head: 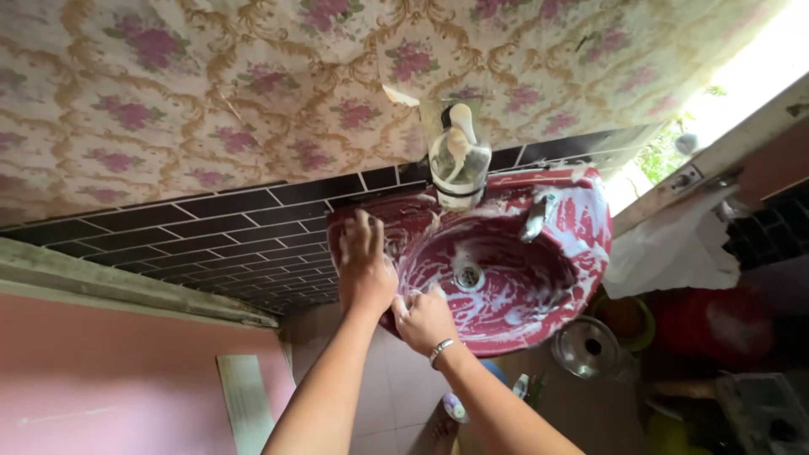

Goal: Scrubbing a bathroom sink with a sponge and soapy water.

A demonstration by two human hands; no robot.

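While the left hand lies flat on the soapy red basin, the right hand grips its rim.

You've got floral pink-and-gold wallpaper above glossy black brick-pattern wall tiles, a clear plastic soap dispenser mounted on the wall, a round shiny steel lid on the floor, and crumpled white plastic sheeting beside the window.

Daylight floods in from the window (blown out to white); edges bend, lower right is blurred.
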